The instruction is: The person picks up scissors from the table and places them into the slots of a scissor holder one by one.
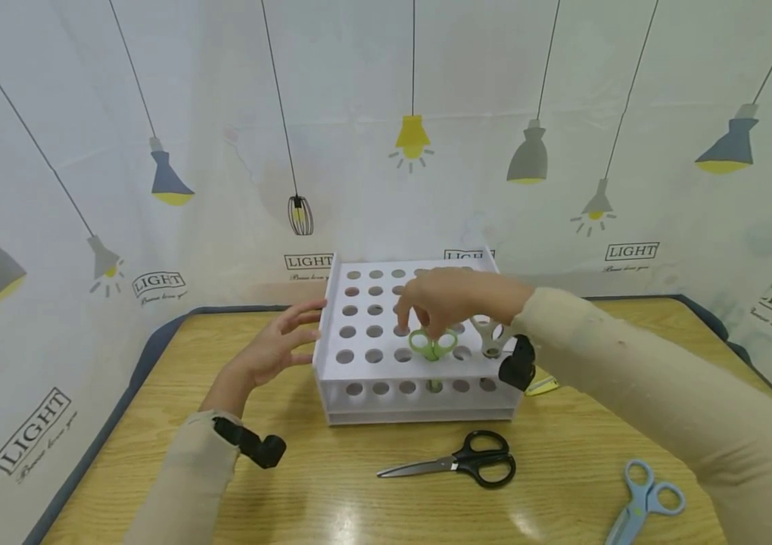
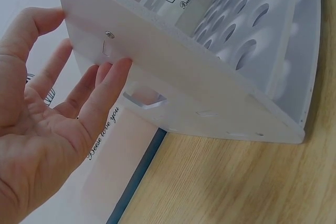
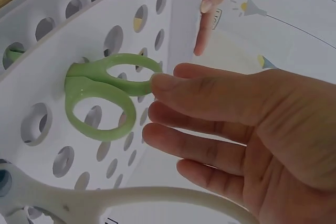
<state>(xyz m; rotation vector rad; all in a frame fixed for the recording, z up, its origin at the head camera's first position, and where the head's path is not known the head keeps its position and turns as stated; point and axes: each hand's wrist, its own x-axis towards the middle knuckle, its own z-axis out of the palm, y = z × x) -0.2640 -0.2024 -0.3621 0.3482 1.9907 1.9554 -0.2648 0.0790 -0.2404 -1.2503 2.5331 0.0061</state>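
Observation:
A white rack with rows of round holes stands on the table. Green-handled scissors sit handles-up in a front-row hole. Over them is my right hand, its thumb tip at the edge of one green ring and its other fingers fairly straight and spread beyond it. Grey-white scissors stand in the rack beside them, just right. With fingertips, my left hand touches the rack's left side panel; its fingers are spread and relaxed.
Black-handled scissors lie on the table before the rack, blades pointing left. Light-blue scissors lie at the front right, partly cut off. A yellow object shows beside the rack, under the right sleeve. A printed curtain hangs behind.

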